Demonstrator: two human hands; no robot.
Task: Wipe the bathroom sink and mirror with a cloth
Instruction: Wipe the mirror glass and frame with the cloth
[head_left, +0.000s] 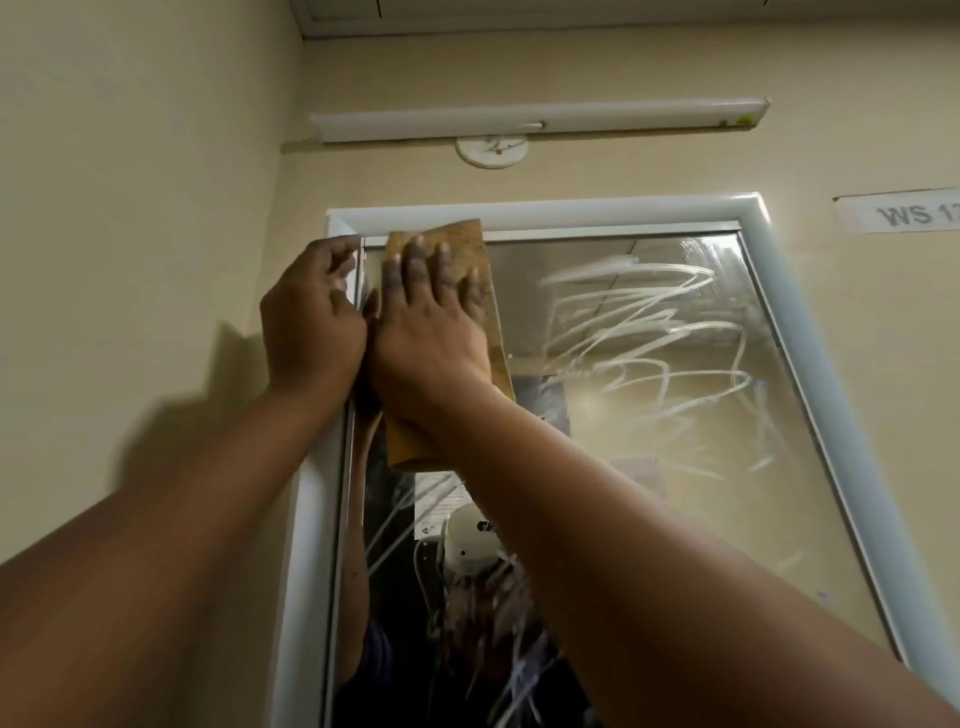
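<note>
A tall mirror (649, 415) in a white frame (519, 210) fills the wall ahead, its glass smeared with white zigzag streaks on the right. A brown-orange cloth (452, 236) lies flat against the glass at the top left corner. My right hand (431, 317) presses on the cloth with fingers spread. My left hand (311, 312) rests curled on the frame's left edge, touching the right hand's thumb side and holding nothing. The sink is out of view.
A white tube light fitting (535, 118) and a round white ceiling-rose plate (492, 150) sit on the beige wall above the mirror. A paper label (904, 213) is stuck to the wall at the right. The side wall stands close on the left.
</note>
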